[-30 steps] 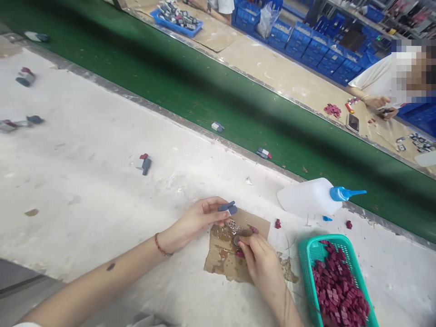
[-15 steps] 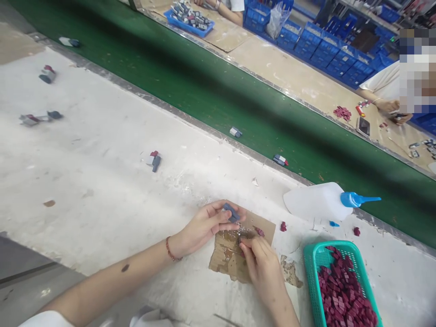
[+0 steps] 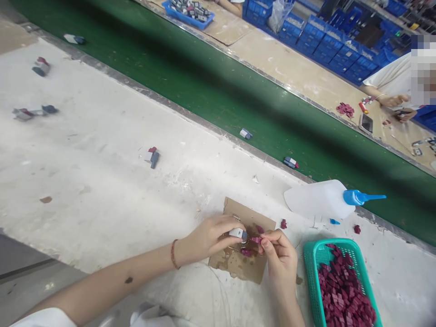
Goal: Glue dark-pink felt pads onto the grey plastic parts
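My left hand point(image 3: 213, 237) is closed around a small white and blue-grey plastic part point(image 3: 237, 233), held over a piece of brown cardboard point(image 3: 235, 268). Between the thumb and fingers of my right hand point(image 3: 278, 254) is a small maroon plastic piece point(image 3: 256, 240), its tip close to the blue-grey end of the other part; whether they touch I cannot tell. Wet-looking stains mark the cardboard, and another maroon piece point(image 3: 246, 252) lies on it below my hands. On my right stands a green basket point(image 3: 309, 268) heaped with maroon pieces point(image 3: 344, 290).
A white bottle with a blue nozzle point(image 3: 318, 200) lies beyond the basket. Joined parts point(image 3: 154, 157) are scattered on the white table at left. A green conveyor belt point(image 3: 190, 95) crosses ahead, carrying several parts. Co-workers' hands point(image 3: 397, 102) show across it.
My left hand has turned over, showing the part's white side. My right hand has lifted a maroon piece off the cardboard and brought it beside that part. Parts on the belt have shifted right.
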A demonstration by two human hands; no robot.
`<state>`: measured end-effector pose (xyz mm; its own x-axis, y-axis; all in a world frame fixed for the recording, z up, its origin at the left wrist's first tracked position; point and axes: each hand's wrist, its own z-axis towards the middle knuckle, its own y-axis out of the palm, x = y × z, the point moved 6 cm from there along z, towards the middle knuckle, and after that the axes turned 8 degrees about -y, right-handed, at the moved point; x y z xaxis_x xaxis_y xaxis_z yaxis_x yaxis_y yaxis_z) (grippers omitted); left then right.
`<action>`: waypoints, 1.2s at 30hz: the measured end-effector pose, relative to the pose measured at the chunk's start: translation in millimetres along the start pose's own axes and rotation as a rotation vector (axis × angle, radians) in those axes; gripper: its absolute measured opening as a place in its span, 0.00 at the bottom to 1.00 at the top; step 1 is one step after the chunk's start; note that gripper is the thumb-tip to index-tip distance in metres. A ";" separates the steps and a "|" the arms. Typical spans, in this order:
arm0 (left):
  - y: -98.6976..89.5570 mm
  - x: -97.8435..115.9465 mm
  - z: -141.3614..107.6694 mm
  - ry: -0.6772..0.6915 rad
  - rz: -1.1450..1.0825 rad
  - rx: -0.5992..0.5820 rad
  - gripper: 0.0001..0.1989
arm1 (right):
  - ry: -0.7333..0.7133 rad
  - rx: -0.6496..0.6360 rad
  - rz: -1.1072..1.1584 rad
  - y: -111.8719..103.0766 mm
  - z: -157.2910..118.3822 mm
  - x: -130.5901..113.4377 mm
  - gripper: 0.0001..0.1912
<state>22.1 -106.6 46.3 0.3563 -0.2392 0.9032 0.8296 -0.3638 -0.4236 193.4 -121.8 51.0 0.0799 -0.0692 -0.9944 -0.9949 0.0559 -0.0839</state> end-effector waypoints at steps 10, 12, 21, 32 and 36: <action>6.6 10.7 -3.4 0.201 0.179 0.010 0.18 | -0.069 -0.105 0.012 16.6 -4.1 -3.9 0.15; 6.8 11.3 -2.7 0.204 0.178 0.004 0.17 | -0.071 -0.108 -0.002 16.0 -3.7 -3.0 0.16; 8.5 12.6 -3.7 0.221 0.281 -0.009 0.19 | -0.053 -0.135 -0.020 22.1 -7.6 2.9 0.16; 7.3 26.5 -8.6 0.262 0.318 0.056 0.16 | -0.122 -0.186 -0.329 -8.7 -20.6 -26.6 0.12; -16.9 8.4 14.1 0.041 0.335 0.045 0.15 | -0.232 0.146 -0.812 -101.1 -24.8 -54.0 0.11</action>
<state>17.1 -89.8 62.0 0.5951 -0.3754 0.7105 0.6878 -0.2192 -0.6920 288.2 -148.4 114.8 0.7905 0.0613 -0.6094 -0.6074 0.2058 -0.7672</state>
